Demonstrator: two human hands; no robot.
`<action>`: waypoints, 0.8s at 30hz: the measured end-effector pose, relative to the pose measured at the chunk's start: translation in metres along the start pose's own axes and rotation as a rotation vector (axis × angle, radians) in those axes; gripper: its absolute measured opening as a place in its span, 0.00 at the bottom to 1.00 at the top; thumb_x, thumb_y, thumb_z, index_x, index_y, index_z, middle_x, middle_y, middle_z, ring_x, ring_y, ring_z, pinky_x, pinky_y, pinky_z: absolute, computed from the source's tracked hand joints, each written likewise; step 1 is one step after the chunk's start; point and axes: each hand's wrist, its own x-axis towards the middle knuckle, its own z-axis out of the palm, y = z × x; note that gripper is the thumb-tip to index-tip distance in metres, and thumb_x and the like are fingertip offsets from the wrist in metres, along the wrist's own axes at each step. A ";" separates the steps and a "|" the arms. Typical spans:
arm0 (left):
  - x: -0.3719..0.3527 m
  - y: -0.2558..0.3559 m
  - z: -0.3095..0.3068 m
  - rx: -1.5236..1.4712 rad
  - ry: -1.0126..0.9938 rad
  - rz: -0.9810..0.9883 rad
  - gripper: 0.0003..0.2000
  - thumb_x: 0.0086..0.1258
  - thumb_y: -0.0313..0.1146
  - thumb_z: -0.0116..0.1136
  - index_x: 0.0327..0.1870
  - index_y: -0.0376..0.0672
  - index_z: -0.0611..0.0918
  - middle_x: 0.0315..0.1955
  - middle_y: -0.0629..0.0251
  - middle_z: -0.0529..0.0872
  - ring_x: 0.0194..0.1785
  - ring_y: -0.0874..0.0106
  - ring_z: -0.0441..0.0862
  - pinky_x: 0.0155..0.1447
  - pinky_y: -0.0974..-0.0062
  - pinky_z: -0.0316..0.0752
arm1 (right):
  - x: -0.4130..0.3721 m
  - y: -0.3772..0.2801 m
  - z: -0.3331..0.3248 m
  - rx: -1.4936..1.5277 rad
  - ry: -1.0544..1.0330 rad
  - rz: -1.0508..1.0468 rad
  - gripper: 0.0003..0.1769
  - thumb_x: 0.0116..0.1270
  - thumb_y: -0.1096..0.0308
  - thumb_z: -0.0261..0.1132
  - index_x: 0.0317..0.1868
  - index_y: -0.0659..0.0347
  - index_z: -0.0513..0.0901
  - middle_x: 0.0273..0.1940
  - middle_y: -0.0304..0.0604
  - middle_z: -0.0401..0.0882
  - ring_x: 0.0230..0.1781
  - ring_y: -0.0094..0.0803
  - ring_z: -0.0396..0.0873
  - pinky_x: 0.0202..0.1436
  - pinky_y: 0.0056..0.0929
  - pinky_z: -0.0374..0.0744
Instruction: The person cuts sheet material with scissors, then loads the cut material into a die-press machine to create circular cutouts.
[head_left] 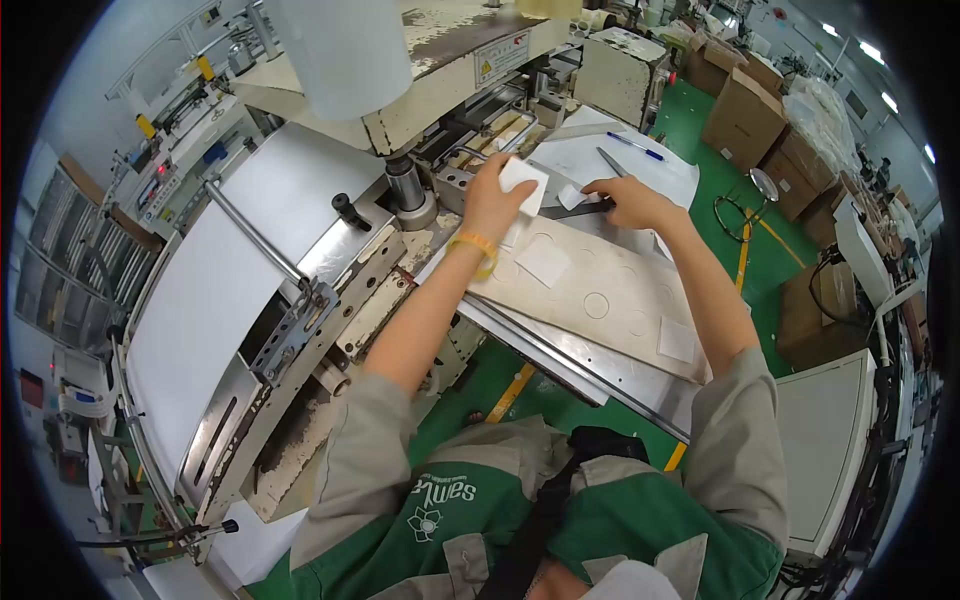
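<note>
My left hand [488, 205] is wrapped round a small white block [524, 186] that looks like a stack of square paper pieces. To its right, my right hand [638, 203] has its fingertips at the edge of a small white paper piece [571, 197], pinching it by the corner. A dark flat strip [577, 211] lies just under those fingers. Below both hands is a cream board [597, 305] marked with round outlines. One white paper square [543, 262] rests on its left part, and another white square [676, 340] lies near its right end.
A white sheet [672, 178] behind my right hand carries a blue pen [636, 146] and a grey blade-like tool [611, 162]. On the left stands a worn press machine [405, 190] with a large white sheet [225, 270]. Cardboard boxes [742, 118] stand on the green floor.
</note>
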 end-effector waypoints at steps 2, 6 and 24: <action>0.010 -0.009 0.009 0.187 0.056 0.131 0.21 0.55 0.30 0.66 0.50 0.35 0.77 0.43 0.52 0.80 0.50 0.57 0.77 0.56 0.65 0.69 | 0.000 0.000 -0.005 -0.020 -0.053 0.033 0.25 0.51 0.81 0.58 0.53 0.59 0.79 0.41 0.53 0.83 0.42 0.46 0.81 0.49 0.37 0.78; 0.015 -0.001 -0.012 0.166 0.103 0.302 0.18 0.57 0.29 0.64 0.49 0.37 0.78 0.45 0.54 0.77 0.51 0.56 0.74 0.57 0.65 0.68 | -0.011 0.023 -0.012 0.034 0.178 0.053 0.24 0.50 0.76 0.63 0.52 0.58 0.81 0.40 0.54 0.83 0.43 0.47 0.81 0.50 0.37 0.78; 0.011 0.063 -0.161 -0.174 0.704 0.339 0.18 0.68 0.28 0.56 0.58 0.36 0.74 0.52 0.59 0.75 0.55 0.70 0.74 0.60 0.72 0.70 | -0.035 0.029 -0.039 0.770 0.595 0.255 0.42 0.51 0.71 0.69 0.67 0.61 0.61 0.28 0.34 0.71 0.26 0.22 0.69 0.29 0.22 0.68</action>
